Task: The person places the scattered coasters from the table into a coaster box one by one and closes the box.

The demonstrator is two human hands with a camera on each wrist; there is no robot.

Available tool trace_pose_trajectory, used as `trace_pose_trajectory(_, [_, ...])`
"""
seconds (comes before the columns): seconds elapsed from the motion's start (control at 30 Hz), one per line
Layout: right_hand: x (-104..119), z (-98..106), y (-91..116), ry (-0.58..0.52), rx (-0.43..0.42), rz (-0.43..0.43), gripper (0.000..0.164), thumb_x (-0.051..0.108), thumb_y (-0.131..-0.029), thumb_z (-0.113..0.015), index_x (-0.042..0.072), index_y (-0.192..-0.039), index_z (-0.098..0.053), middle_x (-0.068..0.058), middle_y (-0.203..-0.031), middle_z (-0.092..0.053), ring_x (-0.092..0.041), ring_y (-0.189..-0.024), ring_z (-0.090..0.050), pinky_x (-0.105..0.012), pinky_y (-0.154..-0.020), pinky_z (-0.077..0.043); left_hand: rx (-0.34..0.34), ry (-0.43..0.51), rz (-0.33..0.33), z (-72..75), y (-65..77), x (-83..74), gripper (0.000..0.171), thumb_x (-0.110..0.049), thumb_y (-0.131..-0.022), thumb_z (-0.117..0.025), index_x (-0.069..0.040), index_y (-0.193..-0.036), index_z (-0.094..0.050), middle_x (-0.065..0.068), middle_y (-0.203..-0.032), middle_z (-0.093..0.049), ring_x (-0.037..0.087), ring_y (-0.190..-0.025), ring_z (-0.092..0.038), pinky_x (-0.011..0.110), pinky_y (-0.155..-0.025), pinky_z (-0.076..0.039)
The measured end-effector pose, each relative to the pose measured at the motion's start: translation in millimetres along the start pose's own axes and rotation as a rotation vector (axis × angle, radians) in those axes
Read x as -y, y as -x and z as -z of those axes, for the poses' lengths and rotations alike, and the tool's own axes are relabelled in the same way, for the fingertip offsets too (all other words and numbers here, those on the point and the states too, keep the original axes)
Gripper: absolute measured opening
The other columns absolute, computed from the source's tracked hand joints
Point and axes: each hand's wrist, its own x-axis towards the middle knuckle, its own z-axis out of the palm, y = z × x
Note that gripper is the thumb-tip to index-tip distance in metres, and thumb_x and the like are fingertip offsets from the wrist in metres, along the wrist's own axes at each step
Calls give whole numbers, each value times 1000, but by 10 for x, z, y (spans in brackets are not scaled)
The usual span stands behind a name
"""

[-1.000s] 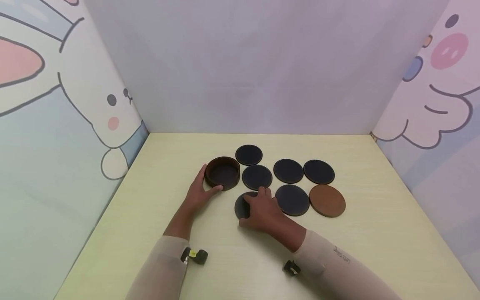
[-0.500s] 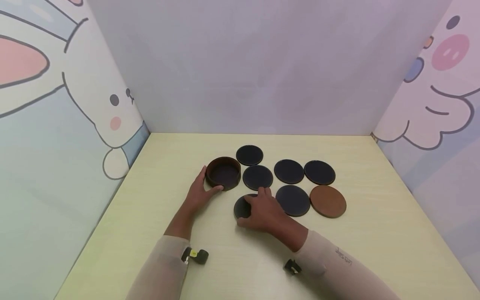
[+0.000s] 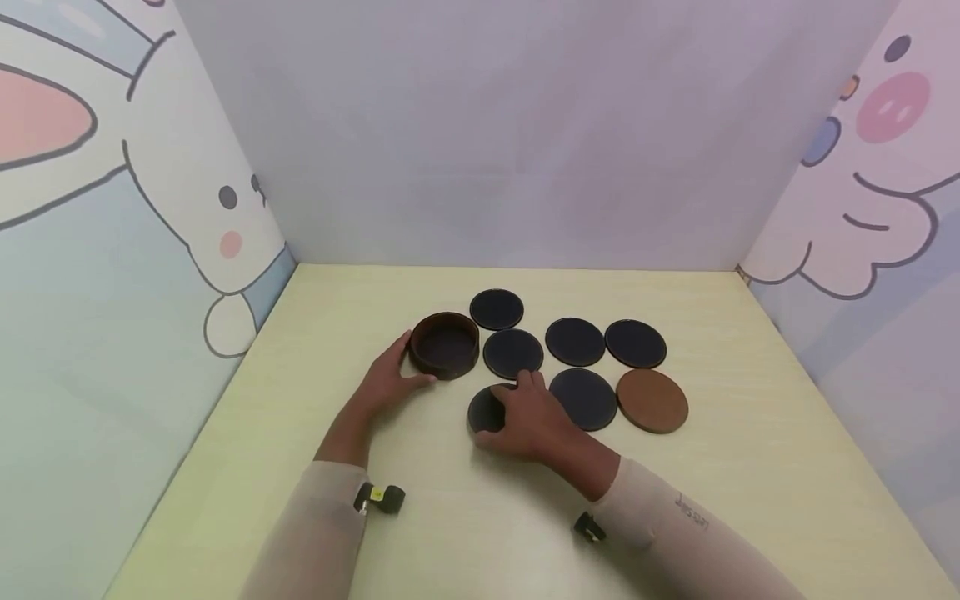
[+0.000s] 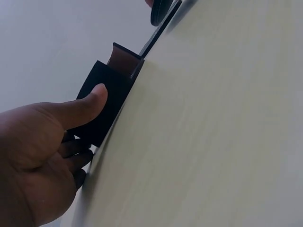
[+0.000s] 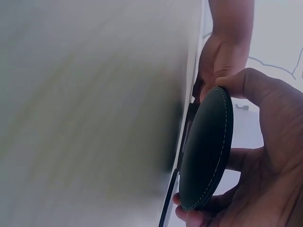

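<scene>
Right fingers [image 5: 240, 158] are clamping a dark disc [image 5: 206, 149] between them; left fingers [image 3: 393, 355], apart, are flanking a round holder [image 3: 457, 371].

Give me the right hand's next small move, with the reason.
Probably the right hand should raise its dark disc a little and carry it toward the round holder: the disc is gripped by its edge and looks clear of the table, the holder's top is open with room inside, and the left hand is at its side, where it could steady it.
</scene>
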Motion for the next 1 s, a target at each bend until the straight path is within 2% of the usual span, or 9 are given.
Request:
trace_pose_trajectory(0.23, [18, 19, -14, -26, 1, 6, 80, 59, -84, -80, 14, -148, -69, -20, -128, -57, -33, -116, -52, -46, -88, -58, 36, -58, 24, 83, -31, 44, 113, -42, -90, -91, -4, -174, -24, 23, -180, -26, 46, -169, -21, 63, -138, -22])
trace_pose_trajectory(0.33, [15, 25, -21, -29, -6, 7, 79, 59, -84, -79, 13, -148, -69, -19, -129, -57, -32, -117, -52, -46, -89, -58, 41, -82, 27, 89, -60, 63, 113, -43, -90, -91, -5, -174, -24, 23, -181, -24, 49, -170, -11, 68, -138, -14])
trace_pose_trajectory(0.37, [13, 29, -23, -31, -8, 6, 79, 59, -84, -79, 13, -148, -68, -19, -129, -57, -32, -116, -52, -46, -88, -58, 42, -87, 29, 94, -73, 70, 114, -45, -90, -91, -7, -174, -24, 25, -181, -20, 53, -170, -6, 72, -136, -13])
trace_pose_trajectory(0.53, [-6, 54, -46, -39, -23, 4, 79, 58, -85, -78, 13, -149, -67, -17, -125, -57, -29, -111, -50, -44, -85, -58, 56, -49, 42, 129, -114, 111, 116, -54, -87, -90, -16, -175, -25, 26, -183, -9, 65, -164, 13, 87, -127, -5])
trace_pose_trajectory(0.73, [-15, 106, -108, -46, -47, 15, 79, 57, -87, -78, 12, -152, -65, -18, -123, -57, -29, -110, -50, -45, -84, -58, 63, -24, 19, 131, -129, 142, 111, -56, -88, -88, -17, -174, -29, 19, -183, -19, 52, -170, 10, 84, -128, 9])
trace_pose_trajectory(0.87, [-26, 136, -177, -49, -58, 27, 81, 59, -88, -76, 13, -154, -63, -20, -130, -57, -31, -117, -52, -49, -88, -60, 61, -23, 2, 127, -132, 135, 103, -52, -92, -87, -18, -173, -32, 17, -183, -24, 48, -171, 7, 79, -130, 15])
trace_pose_trajectory(1.0, [-39, 161, -266, -59, -57, 32, 81, 60, -90, -75, 14, -156, -61, -20, -138, -55, -32, -125, -51, -52, -95, -61, 55, -25, -5, 123, -126, 129, 100, -50, -93, -85, -19, -173, -33, 17, -182, -26, 47, -172, 6, 77, -131, 17])
